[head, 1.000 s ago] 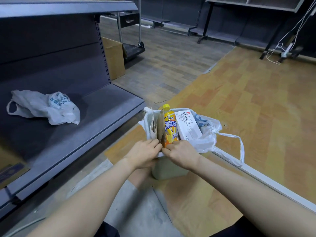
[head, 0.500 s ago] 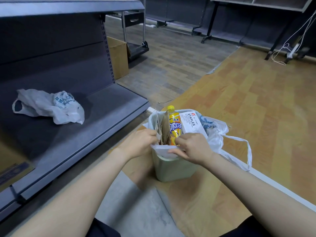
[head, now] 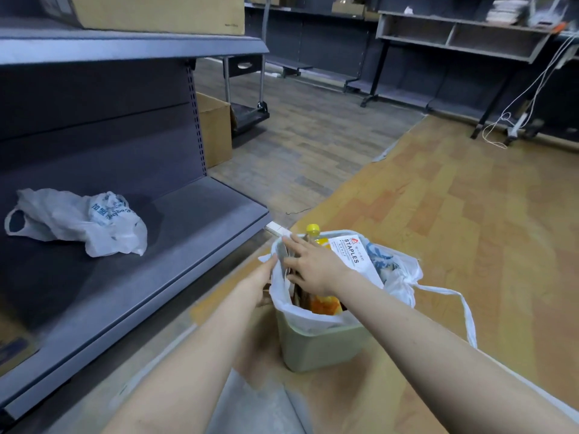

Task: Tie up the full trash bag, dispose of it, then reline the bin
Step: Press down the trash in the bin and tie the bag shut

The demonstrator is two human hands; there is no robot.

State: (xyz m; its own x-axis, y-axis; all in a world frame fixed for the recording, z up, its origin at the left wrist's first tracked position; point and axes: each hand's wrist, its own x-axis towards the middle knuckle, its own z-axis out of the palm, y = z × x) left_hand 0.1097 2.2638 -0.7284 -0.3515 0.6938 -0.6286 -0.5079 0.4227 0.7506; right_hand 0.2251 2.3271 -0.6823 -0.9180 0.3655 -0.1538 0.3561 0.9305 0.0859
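Observation:
A pale green bin (head: 316, 349) stands on the floor, lined with a full white trash bag (head: 398, 277). In the bag are a yellow-capped bottle (head: 312, 228), a white staples box (head: 354, 255) and brown cardboard. One bag handle (head: 463, 308) hangs loose to the right. My right hand (head: 313, 267) lies across the contents, fingers spread toward the bag's far left rim. My left hand (head: 260, 283) runs along the outside of the bag's left side, its fingertips at the bag's edge and partly hidden. A spare white bag (head: 84, 223) lies crumpled on the low shelf at left.
A grey shelving unit (head: 188, 233) runs close along the bin's left. Behind it are a cardboard box (head: 216, 130) and a wheeled cart (head: 250, 111). Desks and white cables (head: 501, 133) are at the far right. Open wood floor stretches to the right.
Both hands left the bag's near rim. The right hand opened and reached across the contents to the far left; the left slid along the bag's outer left side.

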